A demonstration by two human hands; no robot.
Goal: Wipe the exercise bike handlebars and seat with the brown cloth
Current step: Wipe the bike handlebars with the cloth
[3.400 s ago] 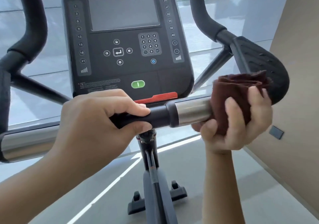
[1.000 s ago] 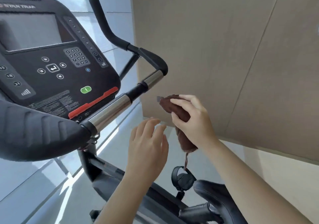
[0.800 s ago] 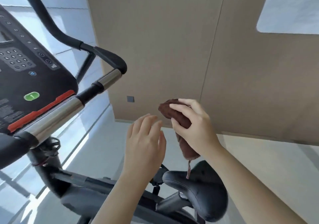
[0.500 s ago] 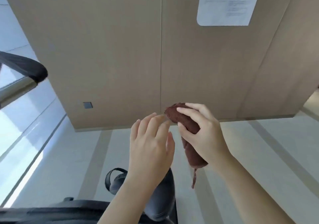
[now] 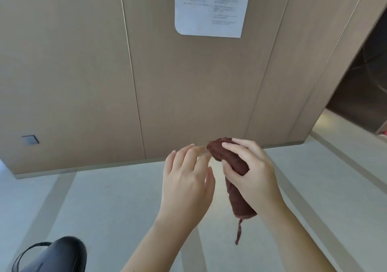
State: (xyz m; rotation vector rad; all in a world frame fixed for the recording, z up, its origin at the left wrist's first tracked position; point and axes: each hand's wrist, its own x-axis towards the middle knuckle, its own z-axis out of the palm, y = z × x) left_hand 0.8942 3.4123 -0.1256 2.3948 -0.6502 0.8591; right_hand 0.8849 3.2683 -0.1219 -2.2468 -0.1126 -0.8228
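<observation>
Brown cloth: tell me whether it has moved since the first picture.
Yes. The brown cloth, gripped by the right hand, left the handlebar and now hangs right of the grey wall plate.

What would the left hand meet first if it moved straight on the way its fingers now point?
Most likely the upper end of the brown cloth, which the right hand holds. The left hand has its fingertips close beside it, though depth is unclear.
</observation>
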